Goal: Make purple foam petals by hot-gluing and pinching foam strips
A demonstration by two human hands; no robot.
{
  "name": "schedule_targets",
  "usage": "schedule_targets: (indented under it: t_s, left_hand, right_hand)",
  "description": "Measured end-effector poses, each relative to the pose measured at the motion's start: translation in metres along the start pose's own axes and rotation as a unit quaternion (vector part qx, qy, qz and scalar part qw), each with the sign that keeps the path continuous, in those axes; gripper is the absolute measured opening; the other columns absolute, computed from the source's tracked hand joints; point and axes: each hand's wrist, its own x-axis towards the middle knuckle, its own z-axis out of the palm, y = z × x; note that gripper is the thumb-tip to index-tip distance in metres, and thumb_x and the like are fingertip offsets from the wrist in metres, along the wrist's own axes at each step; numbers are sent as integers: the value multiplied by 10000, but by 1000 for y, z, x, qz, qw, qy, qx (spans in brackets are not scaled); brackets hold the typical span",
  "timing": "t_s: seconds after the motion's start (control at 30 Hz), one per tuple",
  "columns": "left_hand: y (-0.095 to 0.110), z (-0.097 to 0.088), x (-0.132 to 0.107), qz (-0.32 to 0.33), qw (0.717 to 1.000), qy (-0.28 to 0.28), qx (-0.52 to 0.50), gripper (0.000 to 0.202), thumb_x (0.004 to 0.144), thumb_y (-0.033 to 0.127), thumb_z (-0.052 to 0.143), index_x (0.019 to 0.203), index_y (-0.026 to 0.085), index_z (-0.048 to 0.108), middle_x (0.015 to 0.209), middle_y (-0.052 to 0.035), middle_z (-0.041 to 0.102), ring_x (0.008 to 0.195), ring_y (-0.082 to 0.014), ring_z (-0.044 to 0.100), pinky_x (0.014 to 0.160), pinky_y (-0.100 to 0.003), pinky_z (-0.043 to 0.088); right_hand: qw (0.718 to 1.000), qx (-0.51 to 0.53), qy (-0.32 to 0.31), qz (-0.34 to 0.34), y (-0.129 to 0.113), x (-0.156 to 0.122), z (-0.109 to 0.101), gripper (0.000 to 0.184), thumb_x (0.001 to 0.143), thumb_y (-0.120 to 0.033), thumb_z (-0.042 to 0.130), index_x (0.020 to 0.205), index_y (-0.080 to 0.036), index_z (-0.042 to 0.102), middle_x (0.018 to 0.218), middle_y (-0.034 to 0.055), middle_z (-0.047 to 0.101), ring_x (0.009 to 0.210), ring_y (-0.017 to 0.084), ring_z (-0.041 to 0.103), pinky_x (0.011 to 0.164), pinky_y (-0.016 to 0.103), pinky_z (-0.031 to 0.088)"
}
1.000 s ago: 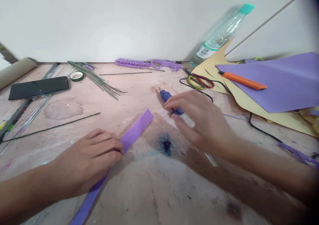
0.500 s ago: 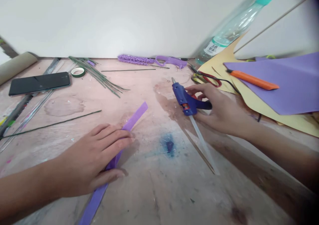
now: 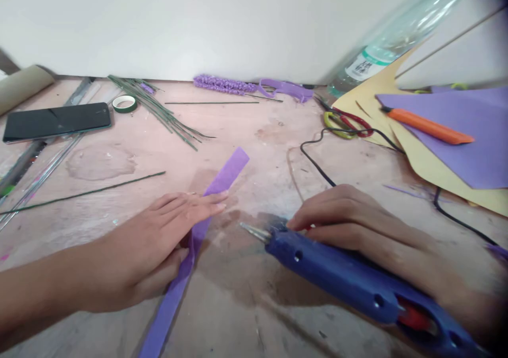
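A long purple strip [image 3: 164,315] runs diagonally across the table, its upper end free. My left hand [image 3: 154,249] grips it partway along, with the fingers on top and the thumb tucked at its lower edge. In my right hand [image 3: 369,236] is a blue hot glue gun [image 3: 333,271], held close to the camera. Its metal nozzle [image 3: 256,232] points left toward the strip, a short gap away. My right fingers wrap behind the gun's body, so its handle and trigger are mostly hidden.
Green wire stems [image 3: 166,117], green tape [image 3: 124,103] and a phone [image 3: 57,121] lie at the back left. A fuzzy purple flower spike [image 3: 224,84] rests by the wall. Scissors [image 3: 345,124], a bottle [image 3: 400,43], an orange cutter [image 3: 431,127] and a black cord [image 3: 313,162] are right.
The glue gun has come nearer the camera and turned from upright to pointing left at the strip. My left hand has shifted slightly right, its thumb now tucked in. The view has shifted slightly.
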Motion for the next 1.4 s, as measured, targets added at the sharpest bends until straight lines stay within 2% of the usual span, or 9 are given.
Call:
schedule_targets:
  t_s: [0.1,0.27,0.37,0.5,0.57,0.7,0.8,1.03,1.4]
  left_hand:
    - [2,1,2,-3,1000,0,16,741,941,146,519,1618,305,265,1596,-91,519,1464,-294,505,1229,-531,419]
    - [2,3,1,-11,998,-6,60,666,953,155,522,1578,214,298,1631,-132,468,1511,-275,448,1248,-491,405]
    - [1,6,0,-6,996,-9,89,651,988,197,500,1597,189,270,1652,-160,430,1542,-283,401,1245,-497,405]
    - [0,7,-1,2,993,-21,112,653,1014,200,461,1625,154,236,1699,-165,339,1591,-264,301,1298,-488,310]
    - [-2,5,-1,8,993,-32,116,670,1027,212,458,1645,165,204,1714,-151,311,1600,-261,276,1311,-488,274]
    - [-11,1,-4,22,990,-53,129,679,1062,307,478,1660,157,193,1742,-134,232,1614,-253,229,1330,-456,212]
    - [-19,0,-7,40,985,-61,157,694,1072,383,488,1656,140,204,1762,-115,164,1630,-220,168,1344,-397,136]
    - [-18,-3,-6,44,984,-72,160,693,1080,457,459,1632,91,258,1734,-146,261,1625,-219,188,1342,-369,115]
    - [-20,-4,-5,55,982,-76,165,695,1081,455,435,1619,49,268,1733,-184,239,1632,-212,157,1339,-367,83]
  right_hand:
    - [996,42,8,-73,2,11,13,226,1108,-323,392,1119,-272,612,978,69,698,899,204,676,829,357,560]
    - [988,59,-73,-120,10,23,27,103,1077,-254,486,1069,-194,569,923,77,625,823,185,577,713,323,493]
    - [988,69,-73,-113,12,23,31,115,1076,-239,460,1100,-194,563,913,74,627,814,186,564,707,318,473]
    - [991,66,-76,-85,11,21,32,101,1060,-254,486,1136,-209,535,920,63,637,801,178,576,691,299,470]
    - [991,58,-85,-84,8,22,30,102,1078,-290,445,1094,-221,518,900,60,625,780,177,568,673,301,465]
    - [989,36,-115,-84,-1,25,27,252,1126,-355,290,1083,-218,497,934,84,628,828,193,589,703,323,479]
    - [990,25,-99,-97,-5,28,29,283,1132,-312,251,1056,-198,499,937,90,629,829,188,584,702,319,482]
    - [989,17,-85,-124,-7,28,35,223,1107,-230,303,1003,-184,495,875,78,612,797,183,561,687,310,488]
    - [985,-7,-56,-164,-1,25,41,210,1090,-210,331,1009,-175,521,897,95,638,813,193,600,672,315,488]
